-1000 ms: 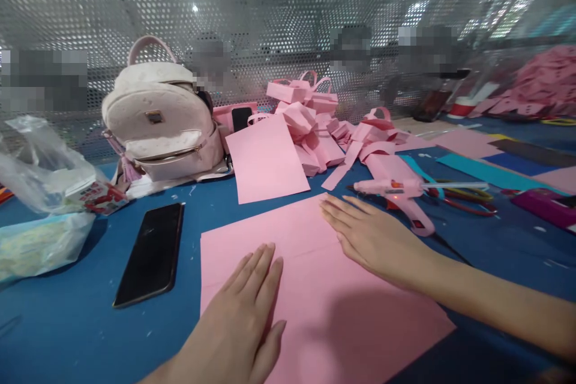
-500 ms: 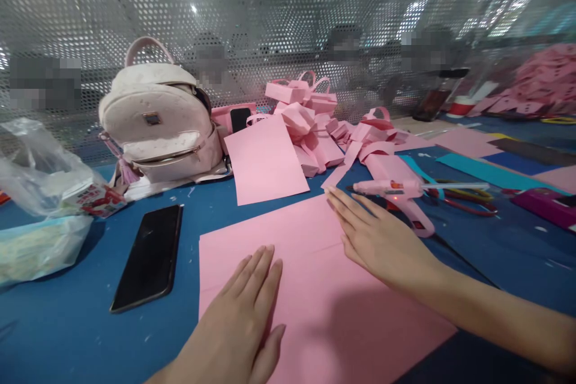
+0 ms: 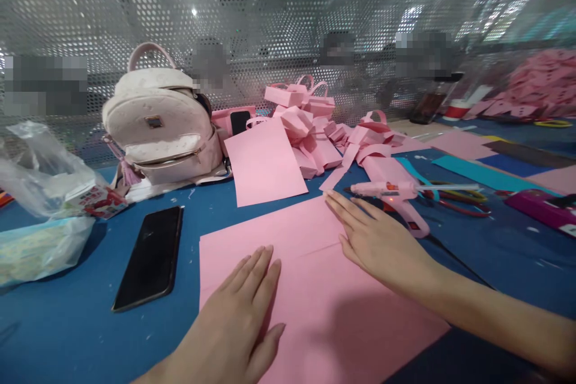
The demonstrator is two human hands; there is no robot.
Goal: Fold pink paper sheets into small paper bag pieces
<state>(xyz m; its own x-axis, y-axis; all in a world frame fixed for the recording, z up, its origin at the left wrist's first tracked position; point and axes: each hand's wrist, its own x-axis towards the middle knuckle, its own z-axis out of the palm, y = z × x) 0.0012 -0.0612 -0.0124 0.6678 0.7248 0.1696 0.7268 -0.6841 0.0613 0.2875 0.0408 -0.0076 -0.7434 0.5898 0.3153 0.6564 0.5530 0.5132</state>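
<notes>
A large sheet of pink paper point(image 3: 310, 294) lies in front of me, with a faint line or edge running across its upper part. My left hand point(image 3: 236, 306) rests flat on its left side, fingers stretched out and thumb apart. On the upper right of the sheet lies my right hand point(image 3: 375, 237), palm down, fingers extended to the far edge. Just beyond that hand is a pink glue gun point(image 3: 396, 192) on its side, a clear stick jutting from its back. A smaller pink sheet point(image 3: 267, 162) leans behind the large one.
A black phone point(image 3: 150, 258) lies at left, near plastic bags point(image 3: 45, 246). A pale backpack point(image 3: 162, 120) stands behind it. Folded pink paper pieces point(image 3: 310, 126) are heaped at the back. Scissors point(image 3: 463, 201), a teal strip point(image 3: 490, 173) and a purple object point(image 3: 540, 207) lie at right.
The view has shifted very slightly. Both hands stay flat on the pink paper in nearly the same places.
</notes>
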